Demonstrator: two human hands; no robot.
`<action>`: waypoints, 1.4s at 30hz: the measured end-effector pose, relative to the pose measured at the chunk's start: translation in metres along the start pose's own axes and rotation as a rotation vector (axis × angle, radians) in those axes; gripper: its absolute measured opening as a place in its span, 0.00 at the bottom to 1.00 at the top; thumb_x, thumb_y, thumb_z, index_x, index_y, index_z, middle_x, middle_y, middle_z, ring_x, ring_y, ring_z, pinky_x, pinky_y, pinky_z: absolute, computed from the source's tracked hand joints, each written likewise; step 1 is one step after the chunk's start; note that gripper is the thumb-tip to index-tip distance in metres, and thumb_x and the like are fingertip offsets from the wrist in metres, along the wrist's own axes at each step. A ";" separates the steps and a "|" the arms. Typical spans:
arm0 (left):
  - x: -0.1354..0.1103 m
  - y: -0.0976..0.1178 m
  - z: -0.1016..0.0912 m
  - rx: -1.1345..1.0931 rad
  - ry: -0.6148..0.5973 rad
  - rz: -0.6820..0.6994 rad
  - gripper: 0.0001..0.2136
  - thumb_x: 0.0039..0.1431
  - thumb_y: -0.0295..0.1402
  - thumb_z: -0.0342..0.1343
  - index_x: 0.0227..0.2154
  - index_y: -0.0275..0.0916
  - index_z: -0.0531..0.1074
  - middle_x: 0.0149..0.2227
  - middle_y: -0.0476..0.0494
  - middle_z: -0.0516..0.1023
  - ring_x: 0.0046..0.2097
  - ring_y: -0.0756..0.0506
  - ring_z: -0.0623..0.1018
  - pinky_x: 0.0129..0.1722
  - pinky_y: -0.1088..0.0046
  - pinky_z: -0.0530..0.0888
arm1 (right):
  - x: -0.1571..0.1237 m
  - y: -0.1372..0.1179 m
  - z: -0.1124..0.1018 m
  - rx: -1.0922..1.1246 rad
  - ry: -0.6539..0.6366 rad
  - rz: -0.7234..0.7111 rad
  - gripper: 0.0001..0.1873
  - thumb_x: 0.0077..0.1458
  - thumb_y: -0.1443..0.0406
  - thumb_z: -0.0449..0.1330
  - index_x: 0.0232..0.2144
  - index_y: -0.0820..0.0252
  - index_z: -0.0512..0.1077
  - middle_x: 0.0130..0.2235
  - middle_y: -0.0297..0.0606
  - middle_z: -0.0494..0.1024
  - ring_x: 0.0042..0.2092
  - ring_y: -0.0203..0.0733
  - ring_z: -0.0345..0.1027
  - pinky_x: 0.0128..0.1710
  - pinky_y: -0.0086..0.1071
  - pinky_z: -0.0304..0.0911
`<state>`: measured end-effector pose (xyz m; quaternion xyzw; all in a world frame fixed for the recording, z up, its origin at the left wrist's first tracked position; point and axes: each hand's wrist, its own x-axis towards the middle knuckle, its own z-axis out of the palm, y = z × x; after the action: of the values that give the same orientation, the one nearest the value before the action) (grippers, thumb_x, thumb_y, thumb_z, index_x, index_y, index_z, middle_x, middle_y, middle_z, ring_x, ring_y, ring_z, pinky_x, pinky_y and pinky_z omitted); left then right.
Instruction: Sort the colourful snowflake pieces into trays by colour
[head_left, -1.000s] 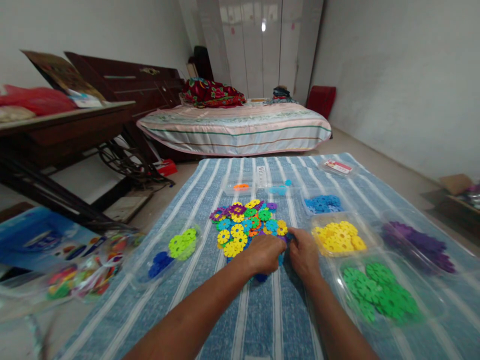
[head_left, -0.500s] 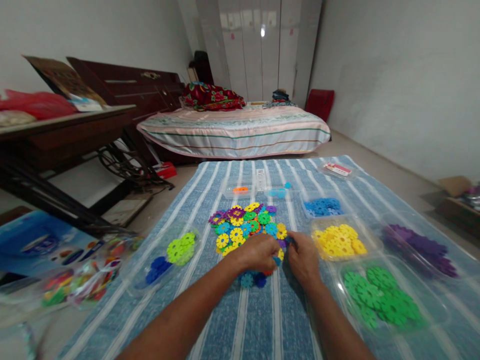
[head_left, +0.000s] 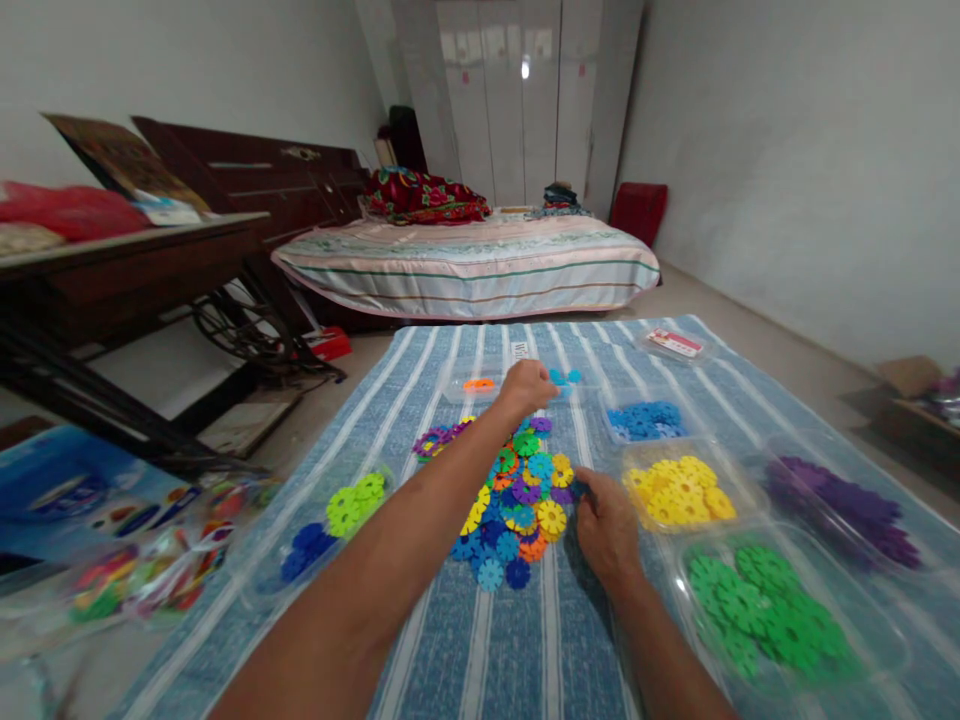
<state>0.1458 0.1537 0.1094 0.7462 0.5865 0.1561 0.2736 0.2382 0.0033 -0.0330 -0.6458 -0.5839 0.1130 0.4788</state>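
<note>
My left hand is closed above the far clear tray, with a light blue flower-shaped plastic disc at its fingertips. Other light blue discs lie in that end of the tray, and an orange disc in the other. Beside the right edge of a mixed pile of coloured discs, my right hand has thumb and forefinger pinched at a dark blue disc. My left forearm hides part of the pile.
Clear trays on the right hold blue, yellow, green and purple discs. A left tray holds lime green and dark blue discs. A lidded box sits at the far right of the striped cloth.
My left hand has moved away from the pile, forward to the far tray, carrying a light blue disc. My right hand has stayed at the pile's right edge.
</note>
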 end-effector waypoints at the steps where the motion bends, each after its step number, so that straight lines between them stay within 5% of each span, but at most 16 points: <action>1: -0.007 -0.003 0.007 0.033 -0.043 0.039 0.12 0.44 0.28 0.57 0.35 0.32 0.73 0.26 0.45 0.76 0.27 0.50 0.75 0.28 0.78 0.70 | 0.000 0.001 0.001 0.015 0.013 0.016 0.22 0.46 0.72 0.46 0.43 0.62 0.70 0.40 0.43 0.75 0.44 0.44 0.65 0.46 0.40 0.59; 5: -0.043 -0.013 0.037 0.161 -0.203 0.205 0.07 0.39 0.25 0.58 0.26 0.37 0.76 0.27 0.48 0.78 0.34 0.47 0.76 0.35 0.77 0.70 | 0.000 0.002 0.002 0.077 0.020 0.100 0.26 0.45 0.72 0.45 0.48 0.64 0.66 0.42 0.44 0.75 0.45 0.44 0.65 0.46 0.40 0.60; 10: -0.067 -0.014 0.055 0.498 -0.305 0.413 0.11 0.45 0.32 0.54 0.33 0.39 0.77 0.33 0.42 0.78 0.38 0.42 0.77 0.35 0.71 0.71 | 0.001 0.000 0.000 0.128 0.030 0.152 0.26 0.47 0.71 0.45 0.50 0.63 0.64 0.44 0.45 0.74 0.45 0.44 0.66 0.47 0.41 0.60; 18: -0.075 -0.010 0.064 0.540 -0.284 0.351 0.12 0.46 0.30 0.52 0.32 0.34 0.75 0.36 0.34 0.77 0.40 0.38 0.76 0.36 0.66 0.72 | 0.001 0.001 0.003 0.172 0.063 0.173 0.27 0.46 0.70 0.46 0.51 0.63 0.64 0.44 0.44 0.74 0.46 0.44 0.66 0.49 0.42 0.59; 23: -0.075 -0.016 0.067 0.412 -0.263 0.299 0.08 0.45 0.30 0.53 0.28 0.37 0.76 0.32 0.41 0.78 0.37 0.43 0.76 0.35 0.72 0.70 | 0.002 -0.003 0.001 0.140 0.060 0.185 0.26 0.47 0.69 0.46 0.50 0.65 0.64 0.45 0.47 0.74 0.46 0.46 0.66 0.48 0.42 0.59; 30: -0.055 -0.024 0.045 0.156 -0.219 0.166 0.05 0.43 0.31 0.59 0.21 0.33 0.74 0.19 0.50 0.72 0.24 0.51 0.72 0.23 0.80 0.66 | 0.002 -0.007 -0.002 0.109 0.033 0.168 0.25 0.48 0.69 0.45 0.50 0.68 0.64 0.43 0.49 0.74 0.46 0.47 0.66 0.47 0.43 0.60; 34: -0.022 -0.012 0.020 0.039 -0.101 0.097 0.12 0.53 0.33 0.52 0.37 0.32 0.72 0.24 0.48 0.76 0.22 0.55 0.72 0.22 0.83 0.67 | 0.001 -0.005 -0.001 0.107 0.056 0.136 0.25 0.48 0.69 0.45 0.49 0.66 0.64 0.41 0.46 0.75 0.45 0.45 0.67 0.47 0.42 0.60; 37: 0.001 -0.003 0.007 0.017 0.068 0.053 0.18 0.56 0.32 0.49 0.49 0.31 0.65 0.31 0.44 0.78 0.27 0.54 0.75 0.27 0.82 0.70 | 0.001 -0.002 0.001 0.114 0.068 0.114 0.25 0.47 0.70 0.46 0.49 0.63 0.64 0.41 0.44 0.75 0.45 0.44 0.66 0.48 0.41 0.59; 42: 0.013 -0.010 0.010 0.184 0.158 0.084 0.16 0.50 0.25 0.52 0.44 0.36 0.71 0.42 0.41 0.76 0.46 0.45 0.74 0.45 0.73 0.70 | 0.001 -0.001 0.002 0.097 0.067 0.108 0.25 0.47 0.70 0.47 0.49 0.64 0.65 0.40 0.44 0.76 0.44 0.44 0.66 0.47 0.41 0.60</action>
<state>0.1470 0.1653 0.0947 0.7774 0.5863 0.1711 0.1503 0.2370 0.0051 -0.0328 -0.6557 -0.5257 0.1451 0.5221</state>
